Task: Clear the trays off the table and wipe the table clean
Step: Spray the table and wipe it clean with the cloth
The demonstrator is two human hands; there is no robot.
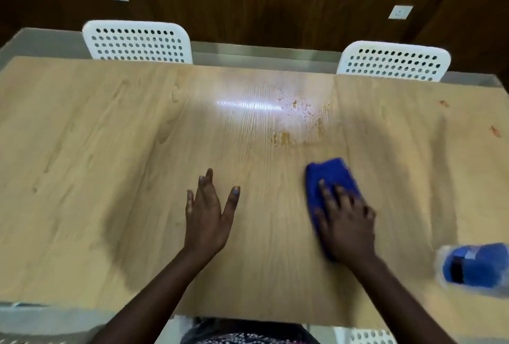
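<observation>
My right hand [347, 222] presses the blue cloth [330, 178] flat-fingered on the table [110, 151], near yellow crumbs [297, 120]; my left hand [208, 208] lies open, fingers spread

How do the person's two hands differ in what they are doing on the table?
The right hand presses flat on a folded blue cloth; the left hand rests bare on the wooden table, holding nothing. The right hand sits just below the yellowish crumb stain; the left hand lies farther to the side of it. Both have straight, spread fingers, palms down.
</observation>
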